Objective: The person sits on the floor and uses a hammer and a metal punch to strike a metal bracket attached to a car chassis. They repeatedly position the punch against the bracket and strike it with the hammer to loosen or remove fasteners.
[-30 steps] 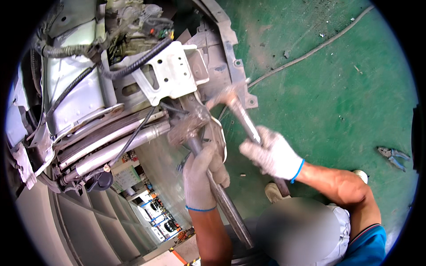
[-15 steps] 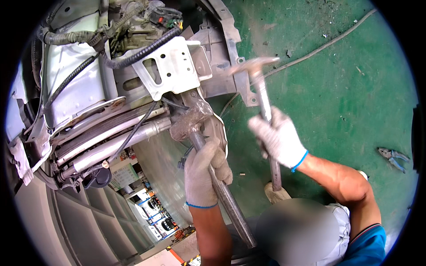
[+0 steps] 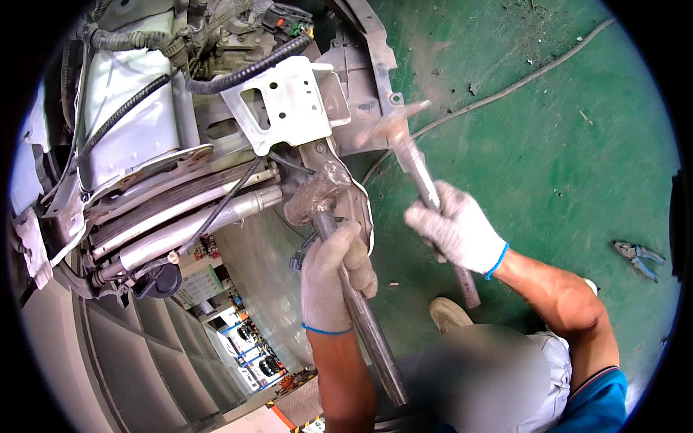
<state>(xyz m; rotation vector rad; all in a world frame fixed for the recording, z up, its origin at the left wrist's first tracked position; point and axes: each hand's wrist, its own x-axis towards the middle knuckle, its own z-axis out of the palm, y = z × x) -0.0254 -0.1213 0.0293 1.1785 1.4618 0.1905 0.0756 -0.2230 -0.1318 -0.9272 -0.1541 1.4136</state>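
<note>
My left hand [image 3: 332, 278], in a white knit glove with a blue cuff, is closed round the metal handle of a sledgehammer [image 3: 367, 332]. The sledge's worn, blocky head lies against or just over the rail of a vehicle body [image 3: 314, 155], below a white bracket [image 3: 285, 105]; contact cannot be told. My right hand [image 3: 462, 227], gloved the same way, grips a second, thinner hammer [image 3: 419, 166] by its metal handle. That hammer's slender, long head is blurred by motion and shows in front of the panel edge, to the right of the bracket.
Black corrugated wiring [image 3: 253, 68] and a silver tube [image 3: 202, 224] run along the vehicle body at left. A grey cable [image 3: 520, 90] crosses the green floor [image 3: 534, 166]. Pliers [image 3: 639, 258] lie at right. A shoe [image 3: 449, 315] is below my right hand.
The thinner hammer has tilted to the left, its head lower and nearer the vehicle, its handle end swung right. The sledgehammer's handle end has shifted slightly left.
</note>
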